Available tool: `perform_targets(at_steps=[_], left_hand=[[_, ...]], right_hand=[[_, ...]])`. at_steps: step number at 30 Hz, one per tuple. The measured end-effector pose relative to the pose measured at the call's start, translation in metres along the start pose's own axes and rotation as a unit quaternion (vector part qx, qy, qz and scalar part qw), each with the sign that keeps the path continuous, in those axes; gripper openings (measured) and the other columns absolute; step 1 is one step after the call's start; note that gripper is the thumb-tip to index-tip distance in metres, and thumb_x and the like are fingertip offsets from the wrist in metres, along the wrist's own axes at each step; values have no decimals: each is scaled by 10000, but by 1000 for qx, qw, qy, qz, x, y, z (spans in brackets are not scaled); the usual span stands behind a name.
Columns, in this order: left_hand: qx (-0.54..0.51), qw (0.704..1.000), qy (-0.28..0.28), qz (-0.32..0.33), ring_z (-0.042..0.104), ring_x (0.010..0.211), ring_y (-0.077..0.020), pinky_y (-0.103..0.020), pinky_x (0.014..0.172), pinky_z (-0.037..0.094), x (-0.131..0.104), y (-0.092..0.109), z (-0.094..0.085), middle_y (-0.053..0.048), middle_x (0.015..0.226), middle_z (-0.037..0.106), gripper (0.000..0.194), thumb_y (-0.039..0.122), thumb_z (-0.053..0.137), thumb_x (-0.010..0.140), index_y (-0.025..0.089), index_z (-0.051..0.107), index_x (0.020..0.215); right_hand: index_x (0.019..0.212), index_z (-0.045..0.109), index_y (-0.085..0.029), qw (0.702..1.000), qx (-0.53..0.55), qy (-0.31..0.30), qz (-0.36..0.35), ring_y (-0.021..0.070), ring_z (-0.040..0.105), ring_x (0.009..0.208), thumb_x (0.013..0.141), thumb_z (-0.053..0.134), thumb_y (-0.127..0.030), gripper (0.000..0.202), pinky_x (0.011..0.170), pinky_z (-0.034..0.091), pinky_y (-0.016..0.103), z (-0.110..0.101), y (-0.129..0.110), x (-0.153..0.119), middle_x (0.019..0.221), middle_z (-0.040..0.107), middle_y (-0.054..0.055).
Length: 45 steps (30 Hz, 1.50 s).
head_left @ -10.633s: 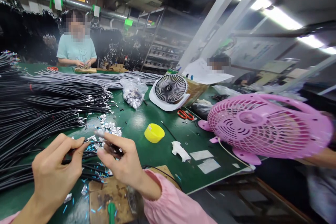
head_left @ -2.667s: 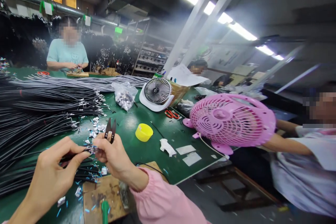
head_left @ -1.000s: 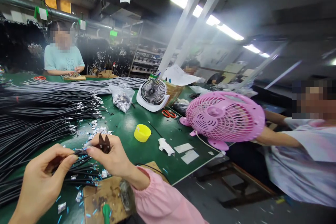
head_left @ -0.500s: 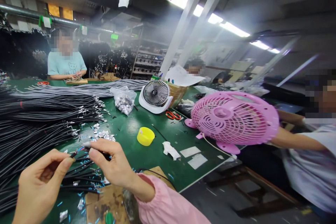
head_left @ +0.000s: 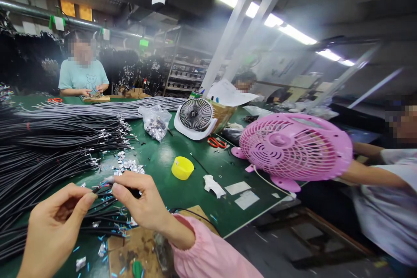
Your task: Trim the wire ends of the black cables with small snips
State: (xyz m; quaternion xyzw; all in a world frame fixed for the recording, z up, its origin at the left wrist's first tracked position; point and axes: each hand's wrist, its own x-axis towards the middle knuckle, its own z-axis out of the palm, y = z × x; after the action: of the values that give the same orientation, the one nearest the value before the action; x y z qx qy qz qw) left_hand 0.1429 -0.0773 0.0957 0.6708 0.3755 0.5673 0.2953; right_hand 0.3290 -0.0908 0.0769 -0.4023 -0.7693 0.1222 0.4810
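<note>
My left hand (head_left: 54, 226) pinches the end of a black cable (head_left: 95, 189) between thumb and forefinger. Thin coloured wires (head_left: 103, 183), red and blue, come out of the cable's stripped end. Over these wires my right hand (head_left: 145, 200) is closed, thumb near forefinger; a greyish cover or bit sits at its forefinger's tip, too small to tell which. Beneath both hands lie more black cables (head_left: 65, 156) in thick bundles, their stripped ends pointing right. Scraps of foil (head_left: 130, 164) and blue wire offcuts are strewn around those ends.
A stained wooden board (head_left: 130, 247) lies below my right wrist. Farther off are a yellow ring-shaped tub (head_left: 182, 169), a small white fan (head_left: 195, 117), orange-handled scissors (head_left: 216, 142) and a plastic bag (head_left: 155, 124). A pink fan (head_left: 293, 147) stands at the right edge, near a co-worker's arm.
My hands keep the same grip on the cable and wires. The whole view has shifted slightly; both hands appear a little farther right.
</note>
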Motion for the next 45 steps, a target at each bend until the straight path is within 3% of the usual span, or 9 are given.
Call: perform_targets(at_steps=[6, 11, 16, 19, 25, 27, 33, 39, 45], left_hand=[[79, 994, 33, 68, 533, 418, -83, -153, 406, 429, -8, -2, 4, 84, 554, 622, 266, 442, 722, 841, 254, 685, 656], [97, 991, 71, 62, 657, 576, -100, -151, 569, 527, -15, -5, 5, 82, 710, 722, 204, 483, 770, 817, 283, 737, 835], [144, 981, 59, 113, 566, 425, -79, -150, 456, 454, -6, 3, 0, 85, 568, 683, 326, 548, 686, 870, 277, 745, 697], [121, 990, 11, 65, 514, 368, -99, -178, 366, 388, 4, 13, -1, 46, 461, 604, 530, 675, 635, 847, 243, 696, 546], [41, 973, -137, -181, 217, 362, -80, -227, 319, 204, 16, 22, 1, 59, 396, 269, 797, 991, 506, 576, 223, 468, 364], [47, 974, -123, -183, 236, 361, -84, -223, 321, 214, 15, 22, 1, 56, 390, 292, 758, 947, 539, 589, 219, 515, 381], [115, 992, -53, 7, 575, 388, -136, -191, 399, 442, 6, 19, 1, 31, 480, 665, 331, 484, 637, 738, 260, 698, 502], [138, 985, -66, 80, 514, 340, -108, -184, 363, 391, 6, 15, 1, 68, 441, 612, 319, 410, 618, 792, 277, 692, 512], [130, 986, -104, 6, 403, 305, -106, -218, 314, 298, 5, 9, 3, 61, 375, 459, 482, 498, 513, 873, 247, 583, 468]], right_hand=[[849, 758, -224, 1000, 9, 9, 2, 165, 574, 665, 1070, 487, -378, 382, 627, 469, 285, 0, -3, 1, 736, 674, 23], [891, 772, -221, 999, -17, 34, 0, 167, 599, 678, 1066, 496, -348, 351, 634, 477, 285, 0, -4, -3, 773, 702, 35], [910, 774, -221, 997, -63, 35, -12, 161, 593, 667, 1030, 576, -371, 276, 618, 472, 271, -1, -4, -7, 777, 714, 37], [924, 780, -218, 996, -85, 31, -13, 168, 600, 678, 1018, 593, -376, 262, 626, 480, 274, 0, -5, -8, 765, 714, 41], [875, 773, -218, 998, -42, 42, 21, 168, 590, 652, 1009, 592, -384, 280, 602, 465, 277, -2, -5, -8, 742, 698, 38], [857, 755, -211, 997, 7, 66, 43, 154, 562, 614, 1005, 586, -452, 329, 554, 433, 266, -3, -7, -6, 717, 671, 23], [748, 691, -192, 995, 62, 58, 50, 107, 511, 543, 947, 680, -508, 373, 528, 423, 230, -2, -15, 1, 648, 630, -16], [811, 704, -172, 997, 57, 47, -10, 141, 626, 654, 967, 658, -258, 184, 630, 512, 254, -1, -9, 3, 730, 700, 28], [879, 730, -165, 991, -29, 61, -113, 161, 641, 634, 1002, 562, -211, 213, 576, 504, 262, 4, 0, 0, 747, 710, 69]])
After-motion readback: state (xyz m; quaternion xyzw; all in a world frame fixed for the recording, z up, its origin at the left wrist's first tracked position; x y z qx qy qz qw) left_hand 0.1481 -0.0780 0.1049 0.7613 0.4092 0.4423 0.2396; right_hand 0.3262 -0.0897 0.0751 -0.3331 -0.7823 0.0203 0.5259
